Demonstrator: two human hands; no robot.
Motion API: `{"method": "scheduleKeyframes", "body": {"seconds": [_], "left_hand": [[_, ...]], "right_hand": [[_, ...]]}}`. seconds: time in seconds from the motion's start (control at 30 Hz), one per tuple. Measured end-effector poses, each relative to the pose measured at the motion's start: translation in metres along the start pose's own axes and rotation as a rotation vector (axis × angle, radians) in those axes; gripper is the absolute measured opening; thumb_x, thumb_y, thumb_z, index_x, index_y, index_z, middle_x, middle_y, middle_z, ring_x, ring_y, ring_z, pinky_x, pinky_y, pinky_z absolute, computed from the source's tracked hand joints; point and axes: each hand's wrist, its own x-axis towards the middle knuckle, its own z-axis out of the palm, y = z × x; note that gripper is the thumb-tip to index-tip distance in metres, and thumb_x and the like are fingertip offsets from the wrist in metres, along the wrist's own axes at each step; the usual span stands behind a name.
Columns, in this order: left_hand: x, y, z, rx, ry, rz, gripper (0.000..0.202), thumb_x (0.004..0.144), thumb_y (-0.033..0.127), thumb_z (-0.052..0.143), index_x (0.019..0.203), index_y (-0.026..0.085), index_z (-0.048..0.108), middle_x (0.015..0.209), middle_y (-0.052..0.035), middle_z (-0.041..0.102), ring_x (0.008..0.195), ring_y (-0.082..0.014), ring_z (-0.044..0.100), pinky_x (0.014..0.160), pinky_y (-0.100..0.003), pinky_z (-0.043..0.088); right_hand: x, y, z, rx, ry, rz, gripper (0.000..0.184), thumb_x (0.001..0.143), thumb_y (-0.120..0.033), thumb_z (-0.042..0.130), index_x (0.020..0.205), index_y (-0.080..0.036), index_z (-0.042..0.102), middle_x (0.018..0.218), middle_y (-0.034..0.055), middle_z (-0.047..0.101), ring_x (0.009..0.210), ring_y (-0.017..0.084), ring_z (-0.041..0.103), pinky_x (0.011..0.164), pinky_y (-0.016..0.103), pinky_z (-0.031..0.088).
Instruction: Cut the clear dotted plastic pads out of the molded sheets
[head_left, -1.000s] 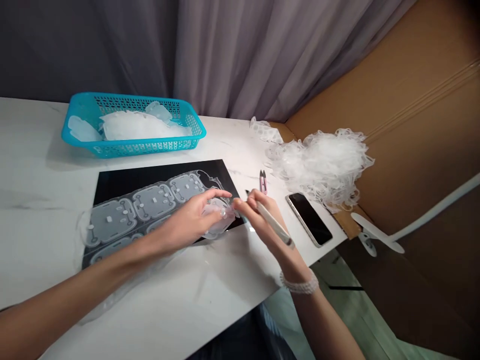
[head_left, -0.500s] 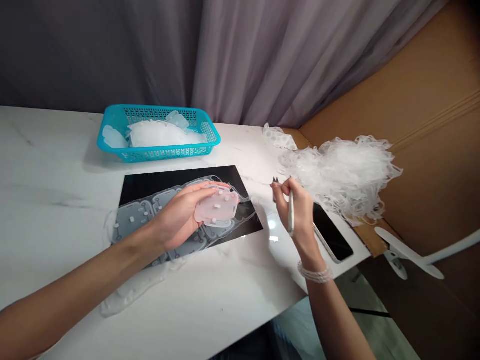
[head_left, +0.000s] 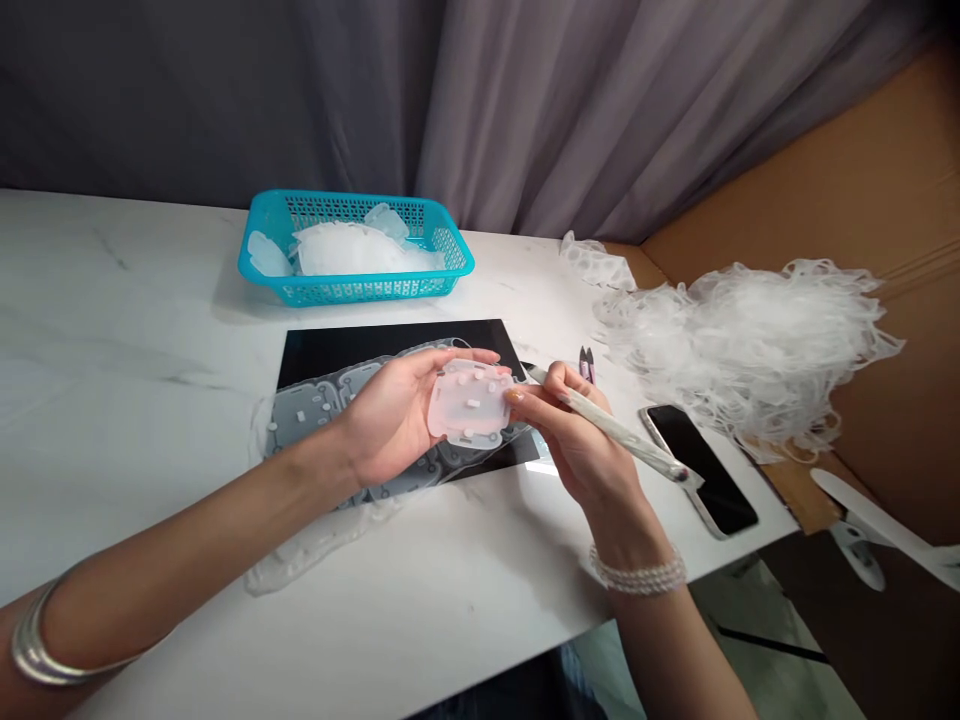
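Observation:
My left hand (head_left: 394,420) holds a thin, translucent, milky silicone pad (head_left: 471,402) with small raised nubs, its face turned up towards me. My right hand (head_left: 589,435) grips a white pen-like tool (head_left: 626,437) with a dark pointed tip, which lies slantwise across the hand. Fingertips of the right hand touch the pad's right edge. Beneath both, a moulded translucent sheet (head_left: 300,412) of similar pads lies on a black board (head_left: 330,350); my left hand and forearm cover part of it.
Behind the board stands a blue basket (head_left: 356,290) with loose pads inside. A heap of white trimmings (head_left: 757,340) lies at right, near a phone (head_left: 705,475). Small dark-tipped snips (head_left: 587,362) rest beyond my right hand. A brown panel (head_left: 840,190) borders the right side.
My right hand has come left to the pad, and its tool has swung from upright to slanting with the tip leftward. The left hand still holds the pad. The view has shifted slightly left.

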Motion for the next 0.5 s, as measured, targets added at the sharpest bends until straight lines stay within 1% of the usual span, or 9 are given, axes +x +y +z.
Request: {"method": "scheduleKeyframes", "body": {"seconds": [0.1, 0.17, 0.37, 0.5], "left_hand": [[0.001, 0.001, 0.002, -0.022, -0.006, -0.017, 0.037, 0.097, 0.024, 0.038, 0.118, 0.006, 0.064, 0.115, -0.0228, 0.070, 0.100, -0.0306, 0.070, 0.076, -0.039, 0.059], [0.002, 0.001, 0.001, -0.033, -0.001, -0.023, 0.040, 0.098, 0.025, 0.035, 0.121, 0.005, 0.061, 0.114, -0.0245, 0.070, 0.102, -0.0322, 0.069, 0.077, -0.042, 0.059], [0.004, 0.000, -0.003, -0.034, -0.012, -0.024, 0.043, 0.098, 0.026, 0.036, 0.128, 0.004, 0.057, 0.122, -0.0258, 0.066, 0.113, -0.0357, 0.065, 0.088, -0.052, 0.056], [0.007, -0.003, -0.009, -0.046, -0.007, -0.024, 0.042, 0.097, 0.029, 0.041, 0.129, 0.008, 0.056, 0.131, -0.0226, 0.062, 0.123, -0.0349, 0.059, 0.099, -0.057, 0.050]], "right_hand": [[-0.001, -0.002, 0.001, 0.014, 0.034, -0.004, 0.045, 0.076, -0.014, 0.080, 0.069, -0.022, 0.036, 0.067, -0.0027, 0.066, 0.065, 0.011, 0.058, 0.064, 0.023, 0.044], [-0.001, -0.003, 0.000, 0.015, 0.045, -0.011, 0.046, 0.076, -0.014, 0.081, 0.069, -0.022, 0.036, 0.067, -0.0023, 0.067, 0.065, 0.011, 0.059, 0.064, 0.023, 0.045], [-0.002, -0.005, -0.006, 0.000, 0.089, -0.046, 0.045, 0.076, -0.016, 0.081, 0.068, -0.022, 0.037, 0.066, -0.0029, 0.067, 0.066, 0.010, 0.059, 0.064, 0.022, 0.046], [0.000, -0.006, -0.012, -0.023, 0.126, -0.097, 0.046, 0.076, -0.017, 0.081, 0.067, -0.022, 0.036, 0.067, -0.0036, 0.067, 0.067, 0.011, 0.060, 0.067, 0.024, 0.049]]}}
